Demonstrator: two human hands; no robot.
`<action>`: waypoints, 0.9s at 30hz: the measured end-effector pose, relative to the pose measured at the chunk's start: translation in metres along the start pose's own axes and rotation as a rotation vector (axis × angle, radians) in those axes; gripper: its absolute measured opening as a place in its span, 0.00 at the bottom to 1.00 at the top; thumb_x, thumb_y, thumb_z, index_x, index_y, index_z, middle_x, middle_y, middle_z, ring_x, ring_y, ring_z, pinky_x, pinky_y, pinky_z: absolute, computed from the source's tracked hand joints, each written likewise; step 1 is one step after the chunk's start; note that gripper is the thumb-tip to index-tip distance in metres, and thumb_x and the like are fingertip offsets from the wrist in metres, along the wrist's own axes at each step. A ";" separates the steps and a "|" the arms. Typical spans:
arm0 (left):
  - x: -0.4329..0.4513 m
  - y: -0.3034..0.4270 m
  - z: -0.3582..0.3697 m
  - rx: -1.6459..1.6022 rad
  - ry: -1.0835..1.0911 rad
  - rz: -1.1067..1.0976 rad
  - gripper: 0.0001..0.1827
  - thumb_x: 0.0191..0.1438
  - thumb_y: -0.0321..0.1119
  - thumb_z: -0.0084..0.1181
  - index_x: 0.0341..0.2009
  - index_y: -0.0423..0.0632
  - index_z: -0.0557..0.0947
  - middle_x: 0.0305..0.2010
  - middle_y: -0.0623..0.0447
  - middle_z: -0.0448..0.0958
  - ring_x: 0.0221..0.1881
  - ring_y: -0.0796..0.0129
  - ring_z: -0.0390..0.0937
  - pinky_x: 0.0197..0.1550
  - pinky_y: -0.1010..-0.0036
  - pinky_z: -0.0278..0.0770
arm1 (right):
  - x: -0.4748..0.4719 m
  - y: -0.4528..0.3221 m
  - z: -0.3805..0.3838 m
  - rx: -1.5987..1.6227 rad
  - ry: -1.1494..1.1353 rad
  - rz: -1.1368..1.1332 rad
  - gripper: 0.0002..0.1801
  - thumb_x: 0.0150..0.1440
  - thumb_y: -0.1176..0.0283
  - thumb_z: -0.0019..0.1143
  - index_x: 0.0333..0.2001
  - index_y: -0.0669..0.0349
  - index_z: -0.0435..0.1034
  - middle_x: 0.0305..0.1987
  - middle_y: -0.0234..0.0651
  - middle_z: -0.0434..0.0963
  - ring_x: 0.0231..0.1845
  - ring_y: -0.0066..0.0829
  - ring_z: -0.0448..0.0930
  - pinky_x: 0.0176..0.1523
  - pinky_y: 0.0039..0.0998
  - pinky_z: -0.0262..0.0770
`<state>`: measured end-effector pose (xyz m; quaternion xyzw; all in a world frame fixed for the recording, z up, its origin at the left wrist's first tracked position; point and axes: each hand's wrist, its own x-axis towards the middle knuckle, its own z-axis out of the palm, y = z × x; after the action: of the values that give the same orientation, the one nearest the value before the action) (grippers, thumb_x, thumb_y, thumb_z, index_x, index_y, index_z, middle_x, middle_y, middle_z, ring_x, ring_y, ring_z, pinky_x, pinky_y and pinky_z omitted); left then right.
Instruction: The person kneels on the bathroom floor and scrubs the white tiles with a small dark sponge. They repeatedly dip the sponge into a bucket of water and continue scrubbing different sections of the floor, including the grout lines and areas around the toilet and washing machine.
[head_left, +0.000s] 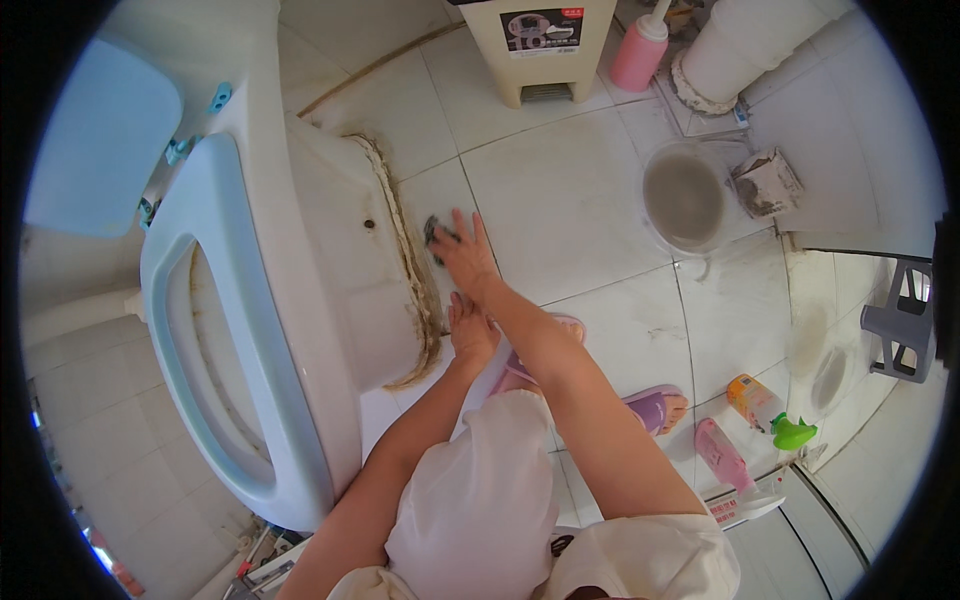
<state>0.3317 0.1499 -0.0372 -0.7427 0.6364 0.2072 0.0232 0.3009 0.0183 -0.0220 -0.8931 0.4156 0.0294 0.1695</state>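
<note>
My right hand (471, 259) is spread over a dark scouring pad (433, 231), pressed to the white floor tile (551, 217) beside the toilet base (349, 247). A strip of cracked, brown-stained sealant (405, 259) runs along the foot of that base, just left of the pad. Close below, my left hand (472, 337) lies by my right wrist. Its fingers are partly covered, and nothing is visible in it. The toilet seat (281, 420) is light blue, and its lid (105, 135) is raised.
Beyond my hands stand a beige bin (555, 71) and a pink bottle (640, 56). A tub of murky water (684, 199) sits right, near a white pipe (739, 52). A spray bottle (757, 405) and another pink bottle (721, 454) lie lower right. A grey stool (896, 330) shows at the right edge.
</note>
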 end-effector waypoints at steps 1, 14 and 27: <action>-0.002 0.001 -0.001 -0.002 0.030 0.016 0.31 0.50 0.36 0.46 0.60 0.42 0.61 0.63 0.39 0.57 0.65 0.43 0.50 0.64 0.54 0.46 | -0.013 -0.007 0.000 0.016 -0.030 -0.058 0.22 0.55 0.67 0.43 0.55 0.37 0.65 0.67 0.21 0.55 0.71 0.45 0.40 0.68 0.57 0.26; -0.019 0.016 -0.002 -0.070 0.054 0.042 0.30 0.47 0.29 0.47 0.58 0.39 0.64 0.62 0.37 0.59 0.65 0.46 0.51 0.66 0.59 0.43 | -0.091 0.075 0.006 0.211 0.361 0.463 0.23 0.51 0.67 0.55 0.53 0.43 0.66 0.64 0.24 0.61 0.69 0.46 0.46 0.67 0.59 0.30; 0.005 0.072 -0.001 -0.049 0.097 0.093 0.29 0.49 0.29 0.47 0.58 0.44 0.65 0.64 0.42 0.57 0.66 0.47 0.49 0.65 0.49 0.37 | -0.256 0.144 0.017 0.174 0.600 1.010 0.24 0.53 0.68 0.52 0.55 0.49 0.63 0.62 0.32 0.62 0.66 0.45 0.55 0.66 0.54 0.42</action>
<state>0.2640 0.1308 -0.0211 -0.7218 0.6653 0.1873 -0.0353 0.0263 0.1256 -0.0289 -0.5370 0.8197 -0.1817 0.0820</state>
